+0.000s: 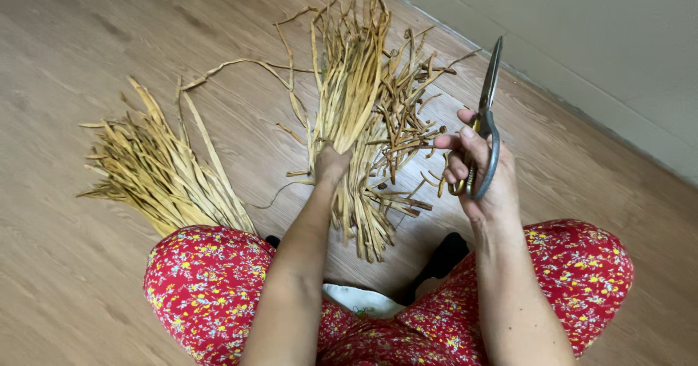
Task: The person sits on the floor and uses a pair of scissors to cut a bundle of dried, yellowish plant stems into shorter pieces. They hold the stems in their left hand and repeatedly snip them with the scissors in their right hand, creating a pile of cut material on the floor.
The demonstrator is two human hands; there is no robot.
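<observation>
My left hand point(331, 164) grips a bundle of long dried yellow-brown straw strips point(354, 82) around its middle, holding it over the wooden floor; the strips fan out away from me and hang down toward my knees. My right hand point(476, 166) holds a pair of grey-handled scissors point(487, 111) with the blades closed and pointing up and away, just right of the bundle. Between the two hands lies a heap of short cut brown strip pieces point(407, 130).
A second bundle of dried strips point(156, 170) lies on the floor at the left, by my left knee. My legs in red floral trousers point(207, 279) fill the bottom of the view. A pale wall with skirting point(582, 53) runs along the upper right.
</observation>
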